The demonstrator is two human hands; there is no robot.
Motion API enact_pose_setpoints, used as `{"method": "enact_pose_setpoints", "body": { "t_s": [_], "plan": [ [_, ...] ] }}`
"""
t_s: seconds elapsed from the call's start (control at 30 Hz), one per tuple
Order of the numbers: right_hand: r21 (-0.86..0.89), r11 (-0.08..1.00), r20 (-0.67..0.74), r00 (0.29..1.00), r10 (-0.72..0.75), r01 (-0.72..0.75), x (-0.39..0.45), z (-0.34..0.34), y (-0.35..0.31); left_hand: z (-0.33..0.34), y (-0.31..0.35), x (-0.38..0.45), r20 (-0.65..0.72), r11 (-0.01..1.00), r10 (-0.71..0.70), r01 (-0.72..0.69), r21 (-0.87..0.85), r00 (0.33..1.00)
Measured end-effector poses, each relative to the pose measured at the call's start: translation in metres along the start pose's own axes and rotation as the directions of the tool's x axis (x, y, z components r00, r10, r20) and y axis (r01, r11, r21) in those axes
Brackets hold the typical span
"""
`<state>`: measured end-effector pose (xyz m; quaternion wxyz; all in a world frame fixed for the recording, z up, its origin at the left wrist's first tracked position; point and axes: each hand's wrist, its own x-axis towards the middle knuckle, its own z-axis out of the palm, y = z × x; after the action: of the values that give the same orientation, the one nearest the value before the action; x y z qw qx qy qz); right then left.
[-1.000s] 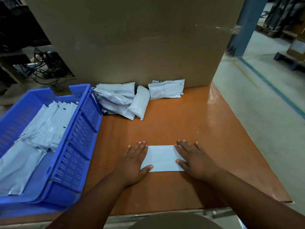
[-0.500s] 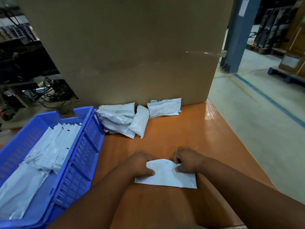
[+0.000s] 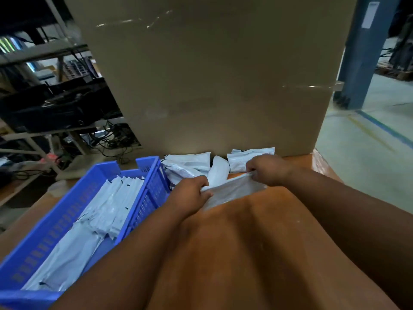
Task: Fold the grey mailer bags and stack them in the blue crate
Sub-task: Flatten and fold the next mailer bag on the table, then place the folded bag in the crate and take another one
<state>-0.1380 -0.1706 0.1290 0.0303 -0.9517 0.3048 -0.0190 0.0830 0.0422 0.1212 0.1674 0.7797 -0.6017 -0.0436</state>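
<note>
A folded grey mailer bag (image 3: 234, 190) hangs lifted off the orange table (image 3: 257, 242), stretched between both hands. My left hand (image 3: 190, 193) grips its left end with curled fingers. My right hand (image 3: 266, 168) pinches its upper right end. The blue crate (image 3: 73, 215) stands to the left, with several folded grey mailers (image 3: 107, 206) lying in rows inside. A pile of unfolded grey mailer bags (image 3: 192, 164) lies at the back of the table, partly hidden behind my hands.
A tall cardboard box (image 3: 212, 74) stands on the table's far edge right behind the pile. Shelving with cables (image 3: 55, 104) fills the left background. On the right are the table's edge, concrete floor (image 3: 368, 157) and a blue pillar (image 3: 364, 52).
Both hands went from pressing the folded mailer flat on the table to gripping its ends and lifting it up and forward. The camera tilted upward.
</note>
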Motion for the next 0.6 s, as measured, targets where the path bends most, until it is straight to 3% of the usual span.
{"method": "enact_pose_setpoints", "body": {
  "t_s": [0.2,0.37,0.47,0.6],
  "plan": [
    [-0.176,0.970,-0.153,0.969,-0.194,0.167,0.068,-0.074,-0.067,-0.091,-0.043,-0.015,-0.179,0.988,-0.018,0.045,0.146,0.984],
    [-0.208,0.941,-0.156,0.940,-0.303,0.268,0.119,-0.101,-0.157,-0.143,-0.096,-0.059,-0.226,0.958,-0.166,0.211,0.192,0.960],
    [-0.267,0.896,-0.133,0.907,-0.399,0.355,0.145,-0.103,-0.215,-0.161,-0.124,-0.095,-0.195,0.927,-0.273,0.312,0.209,0.942],
    [-0.260,0.856,-0.111,0.867,-0.487,0.447,0.167,-0.100,-0.301,-0.187,-0.147,-0.144,-0.050,0.870,-0.392,0.388,0.304,0.919]
  ]
}}
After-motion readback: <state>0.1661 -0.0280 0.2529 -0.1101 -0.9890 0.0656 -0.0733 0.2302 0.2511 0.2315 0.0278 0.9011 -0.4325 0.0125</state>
